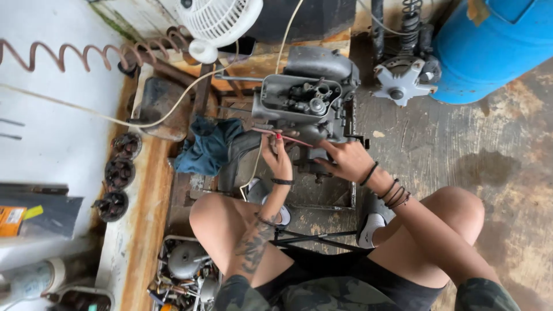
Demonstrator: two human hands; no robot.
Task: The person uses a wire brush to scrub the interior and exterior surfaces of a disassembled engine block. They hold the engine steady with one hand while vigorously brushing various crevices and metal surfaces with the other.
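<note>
From the head camera, looking down, a person sits low with two bare knees apart before a grey metal engine block (pixel 308 101), which stands on a rusty metal stand (pixel 322 196) on the worn floor. The left hand (pixel 277 156) is raised at the lower front of the engine, and its fingers are closed narrow on a thin pink tube (pixel 285 137) that runs to the right across the housing. The right hand (pixel 344 161) is just beside it; it lies against the lower right side of the engine with the fingers curled on the metal, but I cannot tell if it grips a part there. One black band sits on the left wrist, and several dark bands on the right wrist.

One blue rag (pixel 208 145) lies bunched just left of the engine. Three dark round toothed parts (pixel 118 173) lie in a row on the rusty bench edge at the left. One white fan (pixel 218 20) stands at the top, with one coiled copper tube (pixel 86 55) stretching to the left of it. One blue drum (pixel 489 46) fills the top right corner, and one grey star-shaped part (pixel 398 80) lies near it. At the bottom left, one tray of small metal parts (pixel 184 276) is seen.
</note>
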